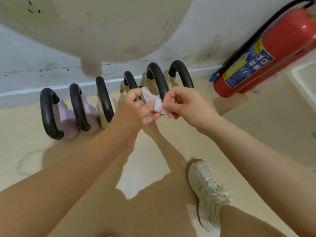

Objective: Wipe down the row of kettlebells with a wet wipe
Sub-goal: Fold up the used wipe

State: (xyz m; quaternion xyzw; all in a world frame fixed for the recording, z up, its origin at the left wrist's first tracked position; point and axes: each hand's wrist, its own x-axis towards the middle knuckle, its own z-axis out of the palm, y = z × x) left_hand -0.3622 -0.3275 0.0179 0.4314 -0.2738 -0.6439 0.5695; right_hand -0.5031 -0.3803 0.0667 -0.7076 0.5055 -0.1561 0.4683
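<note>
Above kettlebells (71, 108), hands pinching wipe (154, 101)

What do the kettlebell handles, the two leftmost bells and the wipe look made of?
Kettlebell handles: matte black, probably coated metal or rubber.
Leftmost bells: pale pink, smooth, likely vinyl-coated.
Wet wipe: thin, crumpled white nonwoven cloth, pinched by left hand and right hand.

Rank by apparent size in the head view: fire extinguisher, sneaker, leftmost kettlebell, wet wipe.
1. Fire extinguisher
2. Leftmost kettlebell and sneaker: look alike, and the sneaker is nearer the camera, so unranked
3. Wet wipe, pinched between left hand and right hand
</note>
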